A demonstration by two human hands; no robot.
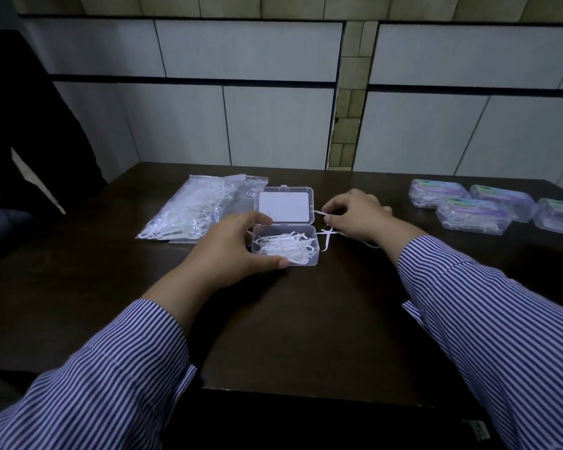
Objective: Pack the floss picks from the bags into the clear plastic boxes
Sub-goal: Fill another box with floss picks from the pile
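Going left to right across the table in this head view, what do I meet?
bag of floss picks → left hand → open clear box → right hand pinching floss picks → closed filled boxes.

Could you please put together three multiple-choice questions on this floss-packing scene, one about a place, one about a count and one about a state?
1. Where does the bag of floss picks lie relative to the open box?
A. To its left
B. To its right
C. Inside it

2. How many closed, filled boxes show at the right of the table?
A. One
B. Four
C. Seven

3. What state is the box by the left hand in?
A. Lid shut, empty
B. Lid folded back, picks inside
C. Upside down

Answers:
1. A: the bag lies left of the box, behind the left hand.
2. B: four boxes with purple labels sit in a cluster, the last cut by the frame edge.
3. B: the lid lies open toward the wall and white picks fill the base, while the right hand pinches loose picks beside it.
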